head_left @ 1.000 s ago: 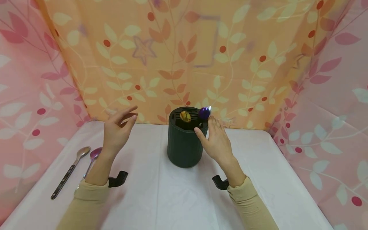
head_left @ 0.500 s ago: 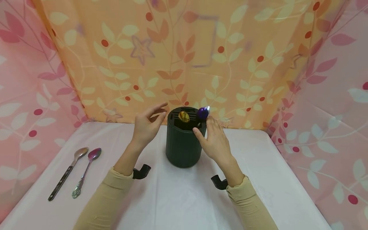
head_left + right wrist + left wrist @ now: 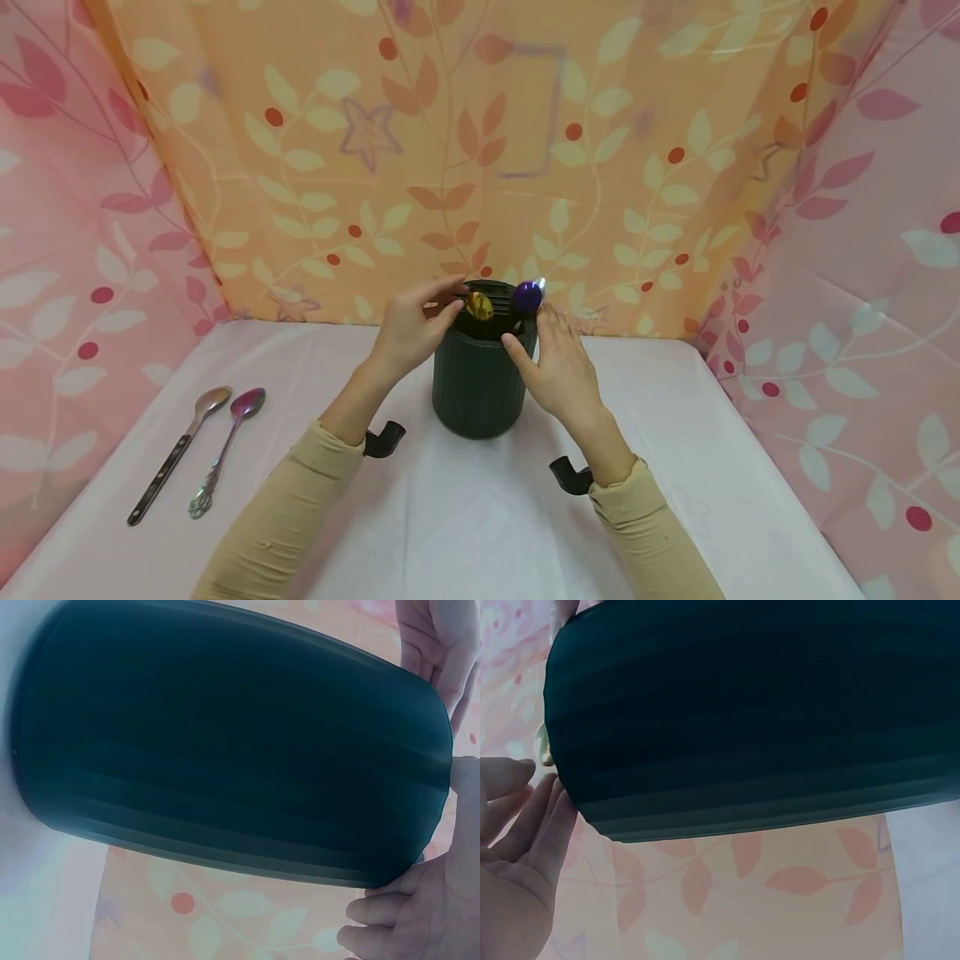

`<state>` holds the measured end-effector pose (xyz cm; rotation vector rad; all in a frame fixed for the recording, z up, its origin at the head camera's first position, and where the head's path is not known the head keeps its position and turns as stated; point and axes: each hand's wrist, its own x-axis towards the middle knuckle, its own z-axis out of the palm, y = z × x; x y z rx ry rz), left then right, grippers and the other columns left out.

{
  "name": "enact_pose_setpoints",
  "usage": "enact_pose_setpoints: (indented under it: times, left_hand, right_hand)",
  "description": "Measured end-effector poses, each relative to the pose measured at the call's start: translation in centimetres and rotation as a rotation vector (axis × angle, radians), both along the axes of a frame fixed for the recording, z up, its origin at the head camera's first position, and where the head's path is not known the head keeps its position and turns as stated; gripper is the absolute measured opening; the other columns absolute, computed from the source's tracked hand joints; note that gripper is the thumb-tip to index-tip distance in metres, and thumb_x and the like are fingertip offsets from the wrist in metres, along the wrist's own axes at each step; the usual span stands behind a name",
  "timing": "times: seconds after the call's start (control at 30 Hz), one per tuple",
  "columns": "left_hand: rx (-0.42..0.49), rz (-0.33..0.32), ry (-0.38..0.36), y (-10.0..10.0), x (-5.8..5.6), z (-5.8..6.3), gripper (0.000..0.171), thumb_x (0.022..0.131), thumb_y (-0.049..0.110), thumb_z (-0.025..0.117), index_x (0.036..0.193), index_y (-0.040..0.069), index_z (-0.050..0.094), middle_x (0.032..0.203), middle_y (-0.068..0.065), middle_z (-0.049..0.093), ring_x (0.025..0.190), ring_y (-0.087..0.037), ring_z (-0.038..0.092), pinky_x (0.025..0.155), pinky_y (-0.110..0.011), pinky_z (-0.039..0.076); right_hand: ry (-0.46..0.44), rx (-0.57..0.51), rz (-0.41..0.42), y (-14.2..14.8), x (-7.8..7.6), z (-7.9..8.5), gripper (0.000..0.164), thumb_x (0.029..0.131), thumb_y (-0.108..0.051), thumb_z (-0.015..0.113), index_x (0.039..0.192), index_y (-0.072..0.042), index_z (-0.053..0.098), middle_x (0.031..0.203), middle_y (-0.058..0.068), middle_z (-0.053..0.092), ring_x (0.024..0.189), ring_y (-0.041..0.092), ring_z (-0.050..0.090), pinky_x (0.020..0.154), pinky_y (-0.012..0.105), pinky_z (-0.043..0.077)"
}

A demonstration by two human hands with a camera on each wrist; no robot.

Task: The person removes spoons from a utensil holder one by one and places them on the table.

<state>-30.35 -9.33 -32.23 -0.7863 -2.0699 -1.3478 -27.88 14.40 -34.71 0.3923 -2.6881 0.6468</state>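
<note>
A dark green ribbed utensil holder (image 3: pixel 480 387) stands upright with a slotted top. A gold spoon head (image 3: pixel 481 306) sticks up from it on the left, and a purple spoon head (image 3: pixel 528 297) on the right, with a silvery piece behind it. My left hand (image 3: pixel 416 325) reaches over the left rim, thumb and fingers apart beside the gold spoon. In the left wrist view, a small gap separates the thumb (image 3: pixel 510 774) from the gold spoon (image 3: pixel 544 745). My right hand (image 3: pixel 562 367) rests against the holder's right side, fingers extended, thumb at the rim.
On the white table (image 3: pixel 480 517) at the left lie a spoon with a black handle (image 3: pixel 176 458) and a purple-pink spoon with an ornate handle (image 3: pixel 225 454). Patterned cloth walls (image 3: pixel 450 150) close off the back and both sides.
My left hand has moved right from above the left part of the table to the holder's rim by the gold spoon. My right hand has stayed at the holder.
</note>
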Motion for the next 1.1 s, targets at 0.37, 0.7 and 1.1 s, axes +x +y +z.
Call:
enact_pose_setpoints:
  times: [0.37,0.7,1.1]
  left_hand:
    - [-0.072,0.023,-0.010,0.5,0.3,0.1,0.027,0.093,-0.001,0.076,0.120,0.002,0.077,0.106,-0.012,0.072,0.091,-0.022,0.069,0.080,-0.038,0.063]
    - [0.034,-0.056,-0.166,1.3,-0.1,0.3,0.027,0.095,-0.002,0.073,0.122,-0.001,0.075,0.115,-0.016,0.071,0.094,-0.027,0.073,0.080,-0.031,0.063]
    - [0.238,-0.174,-0.352,1.4,0.1,0.7,0.029,0.099,-0.005,0.066,0.128,-0.003,0.070,0.124,-0.018,0.067,0.106,-0.030,0.069,0.085,-0.029,0.062]
  right_hand:
    - [0.001,0.000,-0.002,0.0,0.0,0.0,0.094,0.104,-0.072,0.033,0.165,-0.001,0.020,0.168,0.019,0.028,0.157,0.032,0.023,0.129,0.052,0.014]
    - [-0.014,0.002,-0.008,-0.1,0.1,0.0,0.095,0.103,-0.072,0.032,0.165,-0.001,0.019,0.169,0.019,0.026,0.157,0.032,0.023,0.129,0.050,0.013]
    - [-0.010,0.000,-0.008,0.0,0.1,0.0,0.095,0.103,-0.072,0.032,0.165,-0.002,0.019,0.170,0.016,0.026,0.157,0.033,0.024,0.129,0.051,0.013]
